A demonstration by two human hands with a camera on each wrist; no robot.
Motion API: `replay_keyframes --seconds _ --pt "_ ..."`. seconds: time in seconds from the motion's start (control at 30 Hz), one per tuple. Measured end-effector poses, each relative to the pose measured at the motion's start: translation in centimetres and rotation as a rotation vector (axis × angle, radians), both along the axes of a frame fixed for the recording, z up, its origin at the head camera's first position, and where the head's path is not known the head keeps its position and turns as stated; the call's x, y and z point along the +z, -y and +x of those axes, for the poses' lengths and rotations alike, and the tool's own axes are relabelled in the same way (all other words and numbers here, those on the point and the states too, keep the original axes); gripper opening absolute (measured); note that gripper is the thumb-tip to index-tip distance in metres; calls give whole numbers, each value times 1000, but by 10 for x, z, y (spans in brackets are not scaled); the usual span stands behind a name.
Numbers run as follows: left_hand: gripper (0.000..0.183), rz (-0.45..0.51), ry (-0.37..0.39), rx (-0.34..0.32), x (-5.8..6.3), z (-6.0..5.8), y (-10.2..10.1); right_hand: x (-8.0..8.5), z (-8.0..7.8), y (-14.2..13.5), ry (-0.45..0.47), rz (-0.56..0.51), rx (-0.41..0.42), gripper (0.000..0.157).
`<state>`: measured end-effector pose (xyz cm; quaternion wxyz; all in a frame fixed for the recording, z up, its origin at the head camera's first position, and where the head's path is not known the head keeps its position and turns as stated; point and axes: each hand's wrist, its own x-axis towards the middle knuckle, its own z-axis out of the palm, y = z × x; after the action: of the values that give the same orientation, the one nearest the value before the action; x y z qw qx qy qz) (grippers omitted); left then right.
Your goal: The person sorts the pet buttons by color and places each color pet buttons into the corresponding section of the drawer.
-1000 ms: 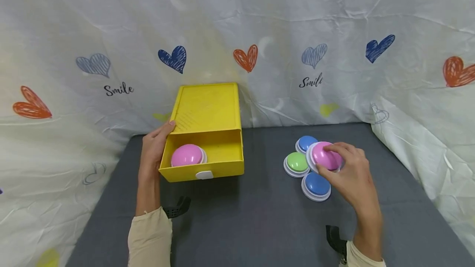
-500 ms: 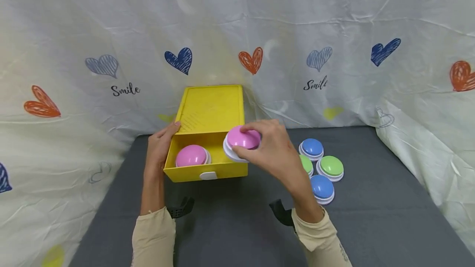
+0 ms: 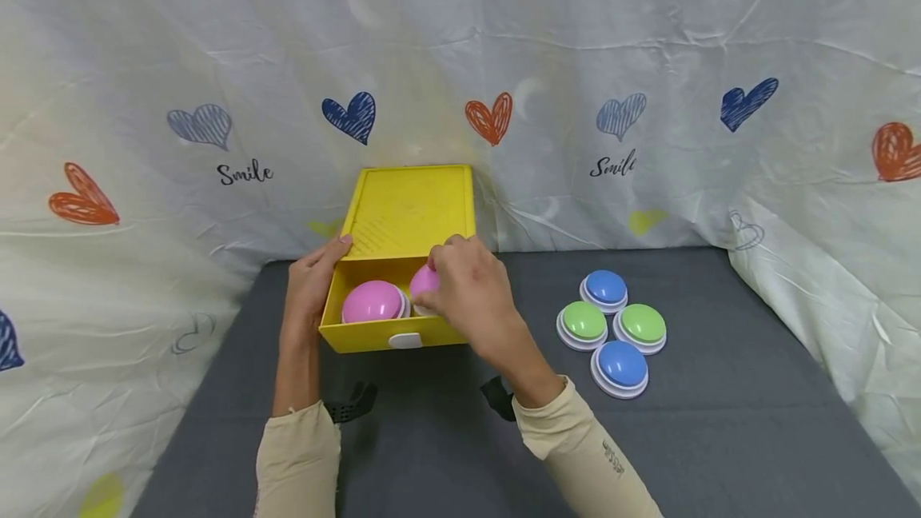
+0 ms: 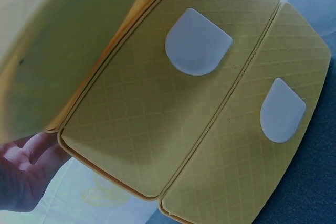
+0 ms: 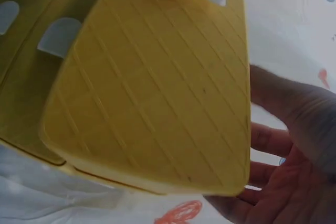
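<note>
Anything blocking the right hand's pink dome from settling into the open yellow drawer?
Nothing visible. The right hand holds the pink dome at the right part of the yellow drawer. The other pink dome sits just left of it; can't tell if they touch. What's directly beneath is hidden.

Yellow lattice-fronted box (image 3: 412,210); 2 pink domes (image 3: 372,301), 2 green domes (image 3: 643,323), 2 blue domes (image 3: 622,364).

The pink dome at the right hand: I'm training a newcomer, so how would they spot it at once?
Find the yellow box, then its open top drawer. There, on the head view's right, is the pink dome held by the right hand. That hand partly hides it; the other pink dome, leftward, is unheld.
</note>
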<state>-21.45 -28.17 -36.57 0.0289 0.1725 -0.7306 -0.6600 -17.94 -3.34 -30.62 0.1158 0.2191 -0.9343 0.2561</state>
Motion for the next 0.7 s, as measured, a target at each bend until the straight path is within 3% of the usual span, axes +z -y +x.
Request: replay_keyframes --seconds 0.3,0.5,0.6,0.7 --pt "77 -7 7 1 1 0 1 -5 2 5 37 131 0 30" --pt "77 -8 18 2 2 0 1 -5 2 3 73 148 11 26" --pt "78 -15 11 2 2 1 1 -12 6 1 -1 54 -8 19" --pt "78 -12 11 3 1 2 0 -26 20 -1 -175 -110 -55 11"
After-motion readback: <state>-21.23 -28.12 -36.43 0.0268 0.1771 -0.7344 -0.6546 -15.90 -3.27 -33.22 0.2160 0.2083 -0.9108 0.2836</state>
